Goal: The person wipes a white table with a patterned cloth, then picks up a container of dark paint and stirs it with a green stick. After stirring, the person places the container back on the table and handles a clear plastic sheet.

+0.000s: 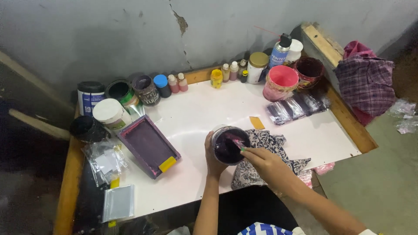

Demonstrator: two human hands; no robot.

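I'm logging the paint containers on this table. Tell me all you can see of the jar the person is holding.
The jar is a small round open container, lid off, holding dark purple paint that also smears its inner wall. It sits tilted toward the camera, just above the white tabletop beside a patterned cloth. The left hand grips its side and bottom; the right hand dips a thin stirring tool, purple-coated, into it. Its material is unclear.
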